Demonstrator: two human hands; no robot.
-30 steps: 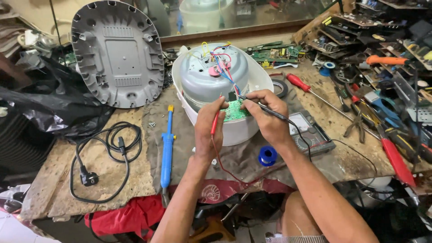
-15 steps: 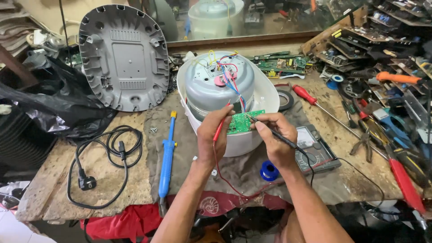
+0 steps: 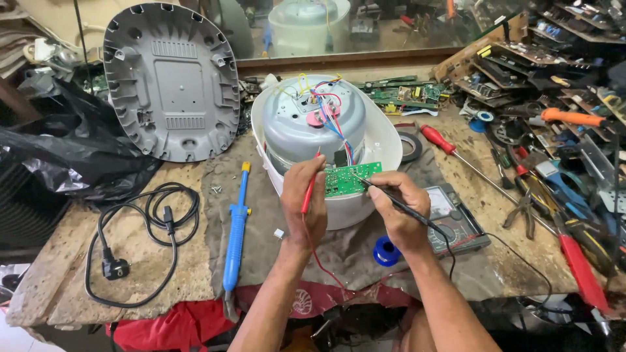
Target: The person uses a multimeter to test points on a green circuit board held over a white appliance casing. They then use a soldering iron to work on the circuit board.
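Observation:
An upturned white rice cooker (image 3: 385, 140) with its grey inner shell and coloured wires exposed stands mid-bench. A small green circuit board (image 3: 349, 178) hangs from those wires at the cooker's front. My left hand (image 3: 301, 199) grips a red test probe (image 3: 308, 189) whose tip touches the board's left edge. My right hand (image 3: 399, 210) pinches a black test probe (image 3: 385, 197), its tip on the board's right part. Both leads run toward a multimeter (image 3: 453, 221) lying just right of my right hand.
A grey base cover (image 3: 171, 81) leans at the back left. A blue soldering tool (image 3: 236, 225), black power cord (image 3: 140, 238), blue solder spool (image 3: 387, 251), tape roll (image 3: 409, 146), red screwdriver (image 3: 450, 150) and several pliers and tools (image 3: 554, 189) crowd the bench.
The view has shifted a little closer to the bench. Both hands stay on the probes at the green board, with the black probe's tip moved slightly along it.

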